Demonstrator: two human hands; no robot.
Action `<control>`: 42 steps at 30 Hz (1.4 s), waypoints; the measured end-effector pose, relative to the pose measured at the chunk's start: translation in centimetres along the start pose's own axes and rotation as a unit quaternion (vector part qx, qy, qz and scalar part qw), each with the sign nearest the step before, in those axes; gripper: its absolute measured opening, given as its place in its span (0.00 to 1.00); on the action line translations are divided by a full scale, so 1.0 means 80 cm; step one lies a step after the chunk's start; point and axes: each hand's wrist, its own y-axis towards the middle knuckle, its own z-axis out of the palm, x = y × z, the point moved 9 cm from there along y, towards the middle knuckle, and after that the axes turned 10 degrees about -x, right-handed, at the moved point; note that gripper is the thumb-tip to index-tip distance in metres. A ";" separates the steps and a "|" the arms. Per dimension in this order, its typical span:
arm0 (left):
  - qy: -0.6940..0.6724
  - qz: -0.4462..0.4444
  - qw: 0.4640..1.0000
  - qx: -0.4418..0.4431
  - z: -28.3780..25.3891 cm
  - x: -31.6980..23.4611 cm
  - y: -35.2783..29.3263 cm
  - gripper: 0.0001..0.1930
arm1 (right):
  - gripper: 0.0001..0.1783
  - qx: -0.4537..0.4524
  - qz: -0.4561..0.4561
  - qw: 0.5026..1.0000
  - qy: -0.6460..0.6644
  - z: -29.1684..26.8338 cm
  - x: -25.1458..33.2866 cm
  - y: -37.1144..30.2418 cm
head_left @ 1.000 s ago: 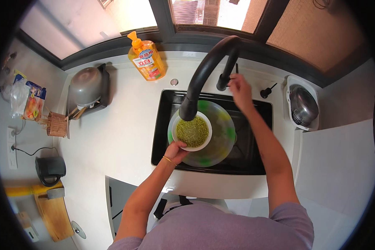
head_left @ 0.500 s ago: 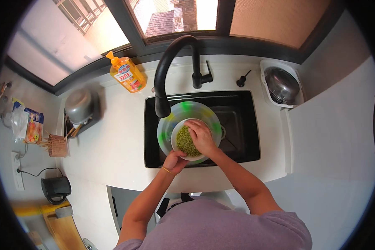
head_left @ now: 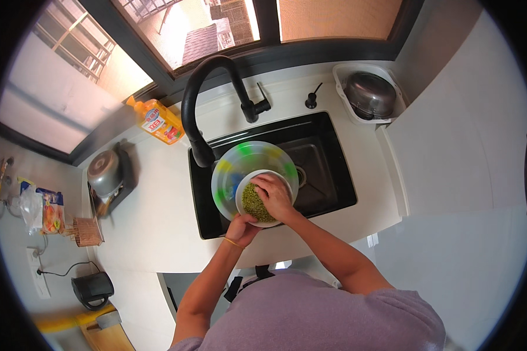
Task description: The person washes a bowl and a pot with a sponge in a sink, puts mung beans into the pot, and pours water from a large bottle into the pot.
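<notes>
Gripping bowl [head_left: 269,224] with left hand [head_left: 243,231]; touching beans [head_left: 251,205] with right hand [head_left: 276,198], impossible to tell whether clutching any. Could spill some into basin [head_left: 228,171] by pressing off-centre.

This is a kitchen: black sink [head_left: 331,175] and tall faucet [head_left: 188,114] by the far window [head_left: 334,20], kettle [head_left: 92,286] near left, pump bottle [head_left: 161,123] far left

bowl [head_left: 269,224]: smooth; exact material cannot be told. beans [head_left: 252,204]: grainy, mostly matt. basin [head_left: 227,176]: translucent plastic, smooth. sink [head_left: 336,175]: glossy. faucet [head_left: 188,105]: matt, smooth. countertop [head_left: 158,196]: smooth, faint sheen. soap bottle [head_left: 160,121]: shiny plastic. domed vessel [head_left: 370,95]: polished metal. shirt [head_left: 322,319]: matt cloth. board [head_left: 108,338]: wood.
</notes>
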 end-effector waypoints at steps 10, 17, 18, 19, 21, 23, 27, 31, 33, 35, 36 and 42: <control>0.038 -0.026 0.999 -0.003 0.016 0.001 -0.004 0.27 | 0.14 -0.024 0.022 0.999 -0.005 -0.011 -0.015 -0.011; 0.075 -0.050 0.996 0.004 0.041 0.004 -0.008 0.28 | 0.14 -0.028 0.063 0.997 0.020 -0.020 -0.032 -0.014; 0.079 -0.052 0.995 0.004 0.044 0.005 -0.008 0.28 | 0.14 -0.028 0.067 0.997 0.023 -0.021 -0.032 -0.014; 0.078 -0.052 0.996 0.003 0.046 0.005 -0.009 0.29 | 0.14 -0.026 0.071 0.997 0.027 -0.022 -0.031 -0.013; 0.075 -0.051 0.996 -0.001 0.047 0.006 -0.010 0.30 | 0.14 -0.045 0.036 0.998 0.011 -0.028 -0.021 -0.010; 0.077 -0.049 0.996 0.003 0.042 0.008 -0.011 0.34 | 0.14 -0.054 0.004 0.999 -0.002 -0.031 -0.007 -0.006; 0.044 -0.049 0.998 0.013 0.040 0.008 -0.009 0.30 | 0.16 -0.043 -0.010 0.999 -0.022 -0.031 0.002 -0.004; 0.025 -0.047 0.999 0.000 0.030 0.011 0.005 0.30 | 0.17 -0.022 -0.002 0.999 -0.033 -0.026 -0.008 0.001; 0.018 -0.047 0.999 0.000 0.026 0.014 0.008 0.30 | 0.17 -0.014 -0.001 0.999 -0.034 -0.028 -0.005 -0.002; 0.024 -0.042 0.999 0.003 0.022 0.016 0.012 0.30 | 0.17 -0.012 -0.002 0.999 -0.037 -0.030 -0.006 -0.001; 0.028 -0.039 0.999 0.005 0.021 0.017 0.014 0.29 | 0.17 -0.014 -0.002 0.999 -0.038 -0.029 -0.009 0.000; 0.024 -0.025 0.999 0.001 0.025 0.013 0.023 0.28 | 0.16 -0.024 0.001 0.999 -0.037 -0.036 -0.009 0.010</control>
